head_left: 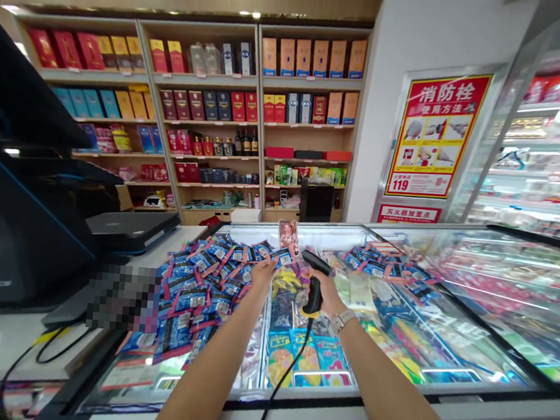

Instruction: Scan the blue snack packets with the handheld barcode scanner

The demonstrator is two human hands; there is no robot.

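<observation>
My left hand [262, 272] pinches a small blue and pink snack packet [283, 257] above the glass top of a chest freezer. Wrapped round the handle of a black barcode scanner [317, 275] is my right hand [327, 294], with a watch on its wrist. The scanner's head points left, close to the held packet but apart from it. To the left of my left hand lies a large heap of similar packets [199, 294]. Right of the scanner, a smaller pile of packets [388, 262] rests on the glass.
A dark checkout terminal [14, 226] stands at the left beside a flat black device [132, 223]. The scanner's cable [290, 374] runs down over the freezer's front edge [312, 405]. Shelves of boxed goods [210, 106] line the back wall; a lit display shelf [548, 174] is at right.
</observation>
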